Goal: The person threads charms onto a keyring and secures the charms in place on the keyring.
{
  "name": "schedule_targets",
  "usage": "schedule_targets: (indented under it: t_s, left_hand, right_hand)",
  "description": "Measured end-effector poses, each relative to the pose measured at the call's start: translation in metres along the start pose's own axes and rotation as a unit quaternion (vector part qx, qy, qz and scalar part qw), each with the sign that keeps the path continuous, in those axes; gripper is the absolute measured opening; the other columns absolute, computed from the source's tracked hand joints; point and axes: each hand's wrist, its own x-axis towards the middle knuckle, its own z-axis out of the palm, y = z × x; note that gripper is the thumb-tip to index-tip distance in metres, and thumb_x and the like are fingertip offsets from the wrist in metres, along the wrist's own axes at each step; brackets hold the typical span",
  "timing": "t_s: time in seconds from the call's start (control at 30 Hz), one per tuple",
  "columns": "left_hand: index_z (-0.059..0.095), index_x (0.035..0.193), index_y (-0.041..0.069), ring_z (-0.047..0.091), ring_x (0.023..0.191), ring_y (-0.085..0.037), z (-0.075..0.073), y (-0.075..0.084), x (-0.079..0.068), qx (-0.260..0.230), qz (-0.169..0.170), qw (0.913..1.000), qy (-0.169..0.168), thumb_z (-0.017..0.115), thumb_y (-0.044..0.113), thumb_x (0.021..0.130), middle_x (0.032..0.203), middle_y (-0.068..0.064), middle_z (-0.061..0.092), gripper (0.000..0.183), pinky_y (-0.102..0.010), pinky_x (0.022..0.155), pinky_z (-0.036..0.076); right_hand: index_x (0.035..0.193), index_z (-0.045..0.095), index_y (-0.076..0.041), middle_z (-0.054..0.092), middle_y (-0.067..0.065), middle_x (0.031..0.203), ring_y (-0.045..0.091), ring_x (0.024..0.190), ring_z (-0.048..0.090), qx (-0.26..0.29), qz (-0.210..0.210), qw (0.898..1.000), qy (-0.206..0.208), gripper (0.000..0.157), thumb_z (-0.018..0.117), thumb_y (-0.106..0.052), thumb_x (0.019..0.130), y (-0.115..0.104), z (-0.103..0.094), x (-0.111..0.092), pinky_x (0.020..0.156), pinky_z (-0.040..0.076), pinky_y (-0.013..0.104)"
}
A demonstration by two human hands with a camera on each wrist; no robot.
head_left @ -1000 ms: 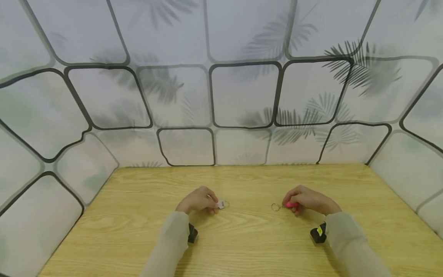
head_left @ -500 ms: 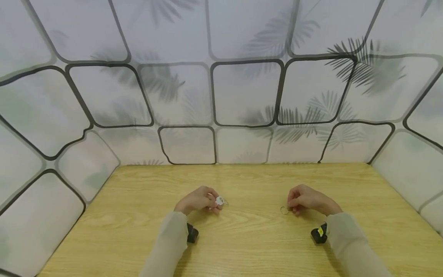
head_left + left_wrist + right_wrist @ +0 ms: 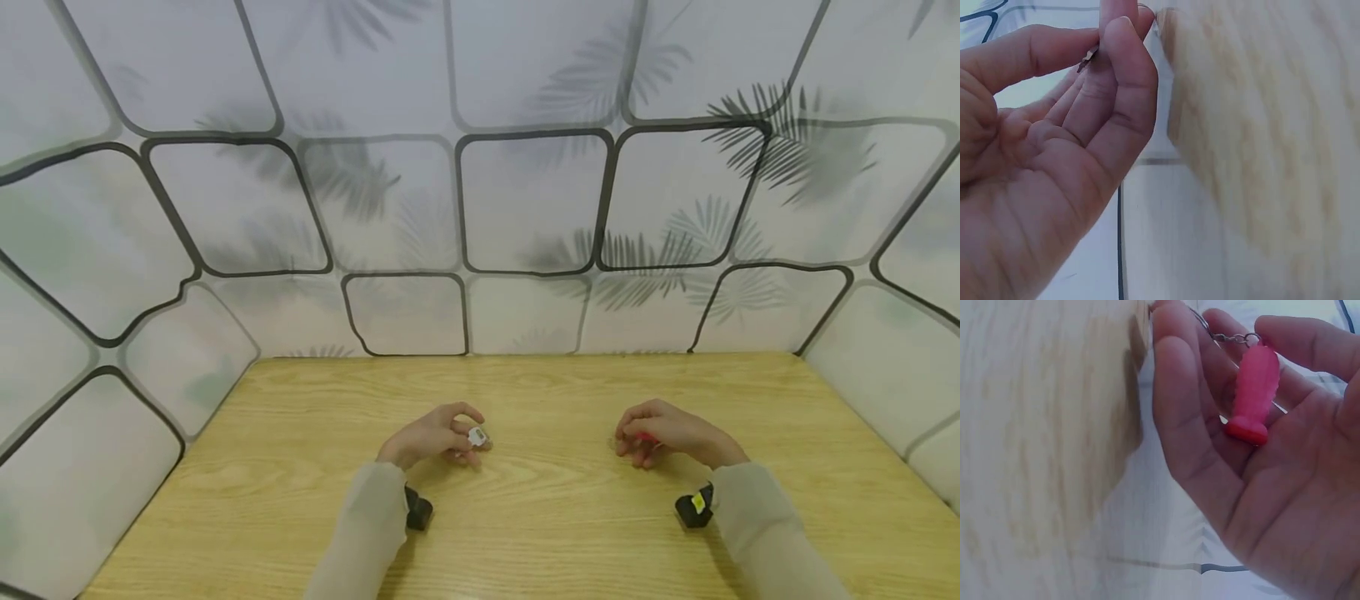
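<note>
amid r fingers (image 3: 1177,406), pink charm (image 3: 1255,387)

Head view forward and down, wrist views close at fingers (image 3: 1138,81), table (image 3: 540,533) apparently shared.

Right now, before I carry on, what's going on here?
A person is handling two small things, one in each hand. The left hand pinches a small white trinket, too small to make out in detail. The right hand holds a pink keychain charm with a red base, linked by a short chain to a metal ring among the fingers. The hands are apart over the wood-grain table.
</note>
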Motion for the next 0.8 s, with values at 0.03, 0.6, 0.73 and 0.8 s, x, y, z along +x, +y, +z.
schedule_targets:
  t_s: [0.03,0.6,0.73,0.8]
  left_hand:
    - [0.047,0.135,-0.012,0.072,0.078,-0.02,0.001,0.0,0.0,-0.002,0.003,1.0,-0.002,0.051,-0.012,0.095,0.1,-0.019,0.07,0.04,-0.029,0.071,0.057]
    - [0.064,0.119,-0.012,0.071,0.079,-0.017,0.012,0.001,0.003,0.011,0.032,0.9978,0.057,0.055,0.002,0.103,0.105,-0.018,0.072,0.023,-0.027,0.069,0.056]
    - [0.065,0.116,-0.012,0.07,0.075,-0.016,0.014,0.002,0.004,0.016,0.04,0.9961,0.077,0.058,0.001,0.102,0.107,-0.021,0.072,0.021,-0.029,0.071,0.058]
    - [0.064,0.118,-0.013,0.069,0.074,-0.015,0.015,0.002,0.004,0.011,0.042,0.9955,0.084,0.059,0.0,0.101,0.104,-0.023,0.073,0.022,-0.029,0.071,0.058]
  right_hand:
    - [0.106,0.065,0.011,0.07,0.013,0.094,0.017,0.069,0.066,-0.003,-0.001,1.0,0.003,0.027,0.049,-0.011,0.105,0.0,0.0,0.0,0.062,0.057,0.03]
    - [0.097,0.063,0.011,0.07,0.011,0.083,0.014,0.063,0.062,0.002,-0.036,0.997,0.062,0.012,0.061,0.0,0.097,0.0,0.01,0.002,0.058,0.054,0.026]
    - [0.099,0.061,0.011,0.069,0.011,0.084,0.013,0.061,0.058,0.006,-0.04,0.997,0.07,0.011,0.056,0.001,0.099,0.0,0.011,0.001,0.055,0.05,0.026]
    - [0.099,0.059,0.01,0.07,0.012,0.084,0.014,0.06,0.056,0.012,-0.04,0.997,0.072,0.009,0.055,0.002,0.099,-0.001,0.012,0.002,0.054,0.048,0.026]
